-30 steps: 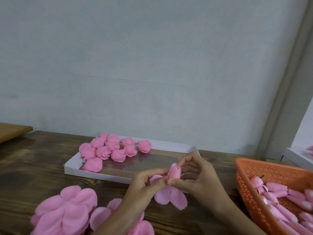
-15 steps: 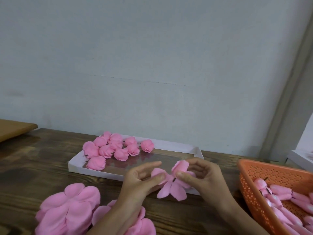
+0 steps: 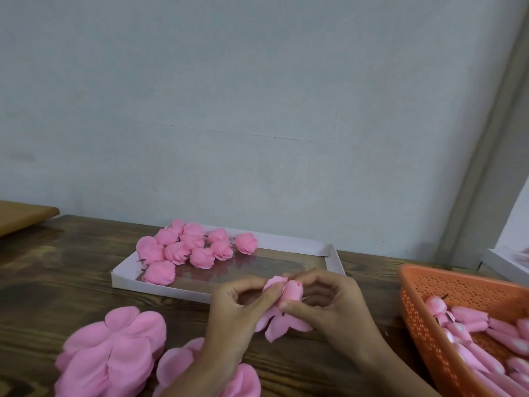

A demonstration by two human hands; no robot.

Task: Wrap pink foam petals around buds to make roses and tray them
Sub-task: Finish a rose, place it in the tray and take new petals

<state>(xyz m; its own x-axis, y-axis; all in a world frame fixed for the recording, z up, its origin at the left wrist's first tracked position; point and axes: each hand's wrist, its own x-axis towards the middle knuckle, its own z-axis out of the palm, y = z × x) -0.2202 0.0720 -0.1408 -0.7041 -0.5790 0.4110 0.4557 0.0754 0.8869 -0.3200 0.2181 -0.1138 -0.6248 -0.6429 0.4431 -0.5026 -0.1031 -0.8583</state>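
Head view: one rose half-wrapped, held just in front of the white tray [image 3: 333, 257].
Right hand [image 3: 329, 306] pinches the bud [image 3: 292, 290]; left hand [image 3: 237, 308] pinches one petal [image 3: 273, 283] against it, other petals [image 3: 282, 325] hanging below. Finished roses [image 3: 183, 249]: tray's left end. Petal stacks [image 3: 114, 353]: front-left of tray. Orange basket [image 3: 423, 310] of buds: right of tray.

No text, label, brand, number or sign can be read. The white tray [image 3: 160, 290], the orange basket [image 3: 423, 319], the pink foam petals [image 3: 114, 353], the wall [image 3: 257, 110] and the counter [image 3: 57, 282] show plain, unmarked surfaces.
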